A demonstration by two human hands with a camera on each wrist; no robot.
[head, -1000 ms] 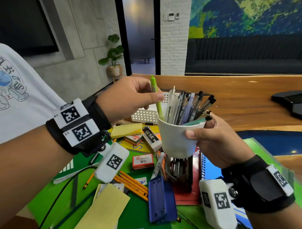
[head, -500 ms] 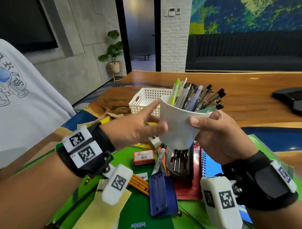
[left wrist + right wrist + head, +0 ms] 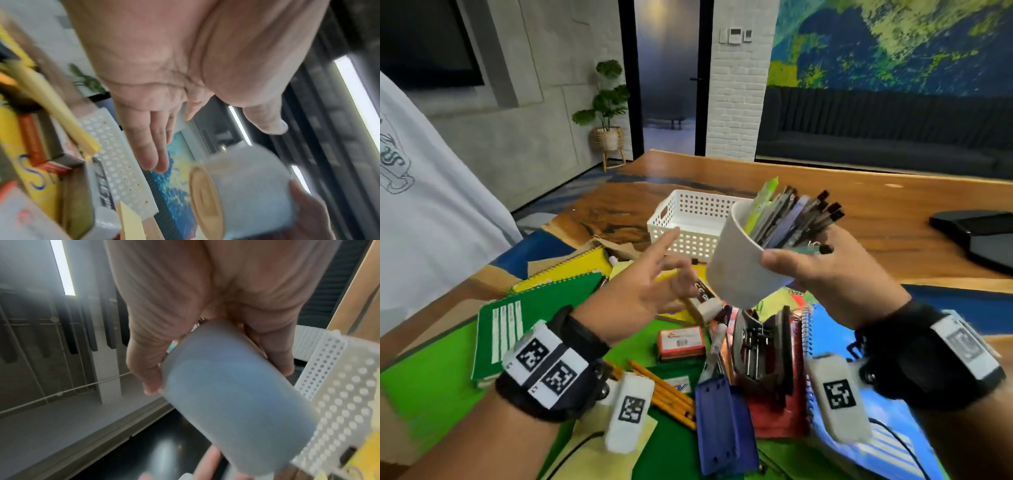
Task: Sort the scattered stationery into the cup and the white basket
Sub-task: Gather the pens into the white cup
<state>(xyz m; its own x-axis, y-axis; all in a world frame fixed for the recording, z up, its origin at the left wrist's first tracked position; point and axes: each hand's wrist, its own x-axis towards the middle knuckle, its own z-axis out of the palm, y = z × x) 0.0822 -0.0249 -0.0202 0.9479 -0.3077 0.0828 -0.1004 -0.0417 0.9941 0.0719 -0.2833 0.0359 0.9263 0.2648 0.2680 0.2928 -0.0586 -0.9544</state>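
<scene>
My right hand (image 3: 822, 270) grips a white cup (image 3: 739, 260) in the air, tilted to the right. Several pens (image 3: 794, 219) and a green highlighter (image 3: 762, 202) stick out of it. The wrist views also show the cup (image 3: 236, 402) (image 3: 246, 186) in that hand (image 3: 205, 337). My left hand (image 3: 650, 284) hovers just left of the cup, fingers straight and spread, holding nothing; its palm (image 3: 164, 81) fills the left wrist view. The white perforated basket (image 3: 691, 222) stands on the table behind both hands and looks empty from here.
Below the hands lies a pile: green notebook (image 3: 530, 315), yellow notebook (image 3: 571, 267), eraser (image 3: 705, 298), red box (image 3: 681, 342), yellow pencils (image 3: 661, 390), blue case (image 3: 726, 428), black hole punch (image 3: 763, 346), spiral notebooks (image 3: 835, 342). A black device (image 3: 983, 236) sits far right.
My left hand dropped the green highlighter into the cup, came down beside it and now hovers open. The right hand has tilted the cup to the right.
</scene>
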